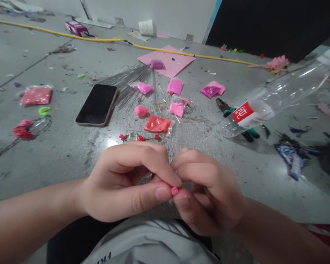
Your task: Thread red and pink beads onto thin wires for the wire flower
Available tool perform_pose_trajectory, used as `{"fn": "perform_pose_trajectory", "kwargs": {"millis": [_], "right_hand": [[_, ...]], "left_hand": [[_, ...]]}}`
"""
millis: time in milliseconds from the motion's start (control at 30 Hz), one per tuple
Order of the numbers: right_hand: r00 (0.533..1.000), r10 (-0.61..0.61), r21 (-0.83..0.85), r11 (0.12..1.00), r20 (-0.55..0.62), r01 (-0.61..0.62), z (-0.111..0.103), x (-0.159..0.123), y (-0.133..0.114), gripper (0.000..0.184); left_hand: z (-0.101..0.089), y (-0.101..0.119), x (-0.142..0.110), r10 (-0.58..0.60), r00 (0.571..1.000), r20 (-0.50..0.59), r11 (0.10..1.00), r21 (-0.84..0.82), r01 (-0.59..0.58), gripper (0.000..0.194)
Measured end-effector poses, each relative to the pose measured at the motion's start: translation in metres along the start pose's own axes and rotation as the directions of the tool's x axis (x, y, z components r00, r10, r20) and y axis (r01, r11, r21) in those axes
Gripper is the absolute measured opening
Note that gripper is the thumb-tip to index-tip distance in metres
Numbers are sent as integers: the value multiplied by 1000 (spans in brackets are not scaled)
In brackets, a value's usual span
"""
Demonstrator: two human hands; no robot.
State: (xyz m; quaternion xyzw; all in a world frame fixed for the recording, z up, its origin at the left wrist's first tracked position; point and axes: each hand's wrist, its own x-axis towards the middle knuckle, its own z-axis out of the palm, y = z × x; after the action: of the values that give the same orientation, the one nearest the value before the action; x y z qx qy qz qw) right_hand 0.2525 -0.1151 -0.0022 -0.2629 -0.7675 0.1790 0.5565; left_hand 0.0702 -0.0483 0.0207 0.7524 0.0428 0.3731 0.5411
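Two hands meet near the six o'clock edge of the surface [57,154]: the left hand [126,179] and the right hand [209,190], fingers pinching a tiny piece of pink clay [175,190]. From that, a red clay packet [157,124] lies between eleven and twelve o'clock, a smartphone [96,105] between ten and eleven, a clear plastic bottle [280,93] between one and two.

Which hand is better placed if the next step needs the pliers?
Probably the right hand: the pliers, partly behind the plastic bottle, lie on its side. The left hand is farther away. Both are busy with the pink clay piece.
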Motion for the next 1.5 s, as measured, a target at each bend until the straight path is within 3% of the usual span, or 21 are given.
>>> {"fn": "perform_pose_trajectory", "kwargs": {"millis": [300,467,667,867,967,1033,1133,1233,1300,1500], "right_hand": [[997,77,21,997,4,-77,-2,1,-2,20],[992,107,119,988,-74,-98,3,2,-1,10],[985,152,166,977,-84,-136,5,3,2,16],[983,167,152,976,-71,-155,4,0,2,10],[970,210,193,964,-123,-184,5,-4,2,9],[942,281,235,943,-186,-235,6,-5,3,15],[879,398,291,901,-262,-321,5,-6,6,23],[841,438,318,885,-317,-340,2,-4,12,27],[828,439,326,885,-350,-331,0,-2,16,27],[841,431,300,891,-327,-340,-3,-2,30,24]], "left_hand": [[-3,-1,-1,18,1000,0,998,63,-18,5],[-2,-3,1,16,1000,-14,999,-28,-16,4],[-1,-3,1,-44,999,-17,995,-87,42,3],[-2,0,1,-24,999,-41,1000,-3,24,3],[-8,1,1,27,997,-69,994,110,-19,2],[-14,0,2,92,996,-17,967,240,-85,8],[-21,-5,3,134,971,197,849,484,-215,13],[-24,-16,2,18,920,391,669,679,-302,18],[-24,-24,0,-82,887,455,592,738,-324,24],[-24,-44,-6,-298,808,509,560,778,-285,22]]}}
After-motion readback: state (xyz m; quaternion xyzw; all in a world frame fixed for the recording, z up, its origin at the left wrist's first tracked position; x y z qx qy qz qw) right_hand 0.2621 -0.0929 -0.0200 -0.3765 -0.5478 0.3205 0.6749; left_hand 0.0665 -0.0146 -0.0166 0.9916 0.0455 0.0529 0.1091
